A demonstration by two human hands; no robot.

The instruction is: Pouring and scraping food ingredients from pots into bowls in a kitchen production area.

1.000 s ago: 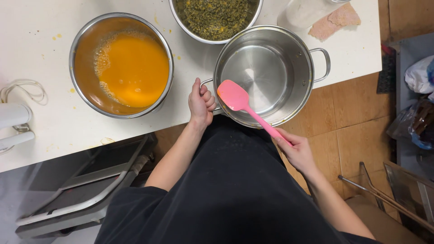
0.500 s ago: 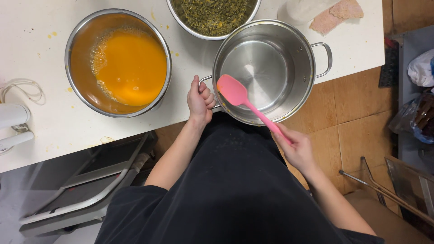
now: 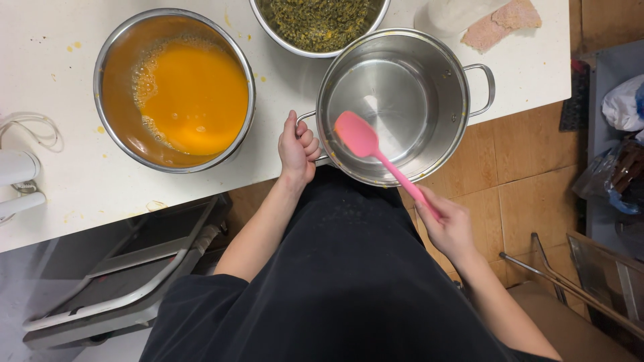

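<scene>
An empty steel pot (image 3: pixel 402 74) with two loop handles sits at the near edge of the white counter (image 3: pixel 40 74). My left hand (image 3: pixel 297 147) grips the pot's left handle. My right hand (image 3: pixel 448 224) holds the stem of a pink silicone spatula (image 3: pixel 365 142), whose blade hovers over the pot's near inner wall. To the left stands a steel bowl (image 3: pixel 111 47) holding frothy orange liquid (image 3: pixel 191 97).
A second steel bowl of green-brown chopped matter (image 3: pixel 318 20) stands behind the pot. A pale cloth or paper (image 3: pixel 496 23) lies at the back right. White cable and appliance (image 3: pixel 20 174) sit at the left. Bags (image 3: pixel 620 154) and a metal rack (image 3: pixel 577 281) stand on the tiled floor.
The spatula blade has shifted slightly deeper over the pot's inside. My left hand stays on the handle, and the pot and bowls keep their places.
</scene>
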